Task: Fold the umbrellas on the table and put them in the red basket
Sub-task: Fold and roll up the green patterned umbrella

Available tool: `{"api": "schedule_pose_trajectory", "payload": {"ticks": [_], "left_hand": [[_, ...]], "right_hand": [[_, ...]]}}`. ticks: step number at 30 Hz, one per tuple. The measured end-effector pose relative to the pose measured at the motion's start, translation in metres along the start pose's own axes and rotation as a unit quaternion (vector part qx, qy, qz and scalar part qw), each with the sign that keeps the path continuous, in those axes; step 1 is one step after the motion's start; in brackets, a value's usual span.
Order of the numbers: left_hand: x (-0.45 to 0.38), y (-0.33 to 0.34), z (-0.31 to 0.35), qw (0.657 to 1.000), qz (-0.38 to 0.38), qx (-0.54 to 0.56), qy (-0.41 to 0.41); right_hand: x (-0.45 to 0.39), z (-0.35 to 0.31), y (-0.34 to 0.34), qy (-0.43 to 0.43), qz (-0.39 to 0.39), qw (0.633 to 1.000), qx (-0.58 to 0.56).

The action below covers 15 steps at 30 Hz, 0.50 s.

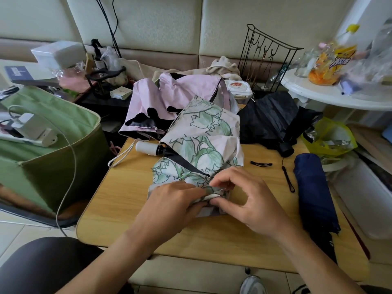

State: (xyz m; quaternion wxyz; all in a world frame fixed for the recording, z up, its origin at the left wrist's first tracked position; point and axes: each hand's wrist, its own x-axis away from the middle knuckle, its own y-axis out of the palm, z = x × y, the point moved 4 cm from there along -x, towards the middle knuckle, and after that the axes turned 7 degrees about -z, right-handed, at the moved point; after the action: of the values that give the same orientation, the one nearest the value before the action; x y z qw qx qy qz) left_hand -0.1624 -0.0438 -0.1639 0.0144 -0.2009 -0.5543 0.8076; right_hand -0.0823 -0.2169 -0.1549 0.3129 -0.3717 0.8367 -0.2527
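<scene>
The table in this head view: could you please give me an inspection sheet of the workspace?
Surface: wooden table, partly bare at the near edge.
Job's things: floral umbrella being folded; pink umbrella, black umbrella loose; navy umbrella rolled, at the right edge. Red basket: nothing seen.
Clutter: hair clip, wipes box.
Grips: left hand and right hand both pinch the floral umbrella's cloth.
Cables: grey cable over the green bag.
Surroundings: white round table, wire rack.
</scene>
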Motion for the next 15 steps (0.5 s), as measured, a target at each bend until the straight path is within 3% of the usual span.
{"api": "schedule_pose_trajectory", "payload": {"ticks": [4, 7, 11, 15], "left_hand": [[0.001, 0.0, -0.009, 0.997, -0.069, -0.002, -0.028], [0.002, -0.01, -0.031, 0.979, -0.134, 0.111, -0.105], [0.001, -0.034, -0.042, 0.975, -0.104, 0.171, -0.095], [0.007, -0.05, -0.042, 0.988, -0.028, 0.103, -0.115]], "right_hand": [[0.0, -0.001, -0.001, 0.003, 0.013, 1.0, -0.018], [0.0, 0.004, -0.004, 0.046, 0.038, 0.996, -0.06], [-0.003, 0.003, -0.004, 0.065, 0.041, 0.993, -0.089], [-0.004, 0.007, -0.004, 0.096, 0.059, 0.989, -0.091]]}}
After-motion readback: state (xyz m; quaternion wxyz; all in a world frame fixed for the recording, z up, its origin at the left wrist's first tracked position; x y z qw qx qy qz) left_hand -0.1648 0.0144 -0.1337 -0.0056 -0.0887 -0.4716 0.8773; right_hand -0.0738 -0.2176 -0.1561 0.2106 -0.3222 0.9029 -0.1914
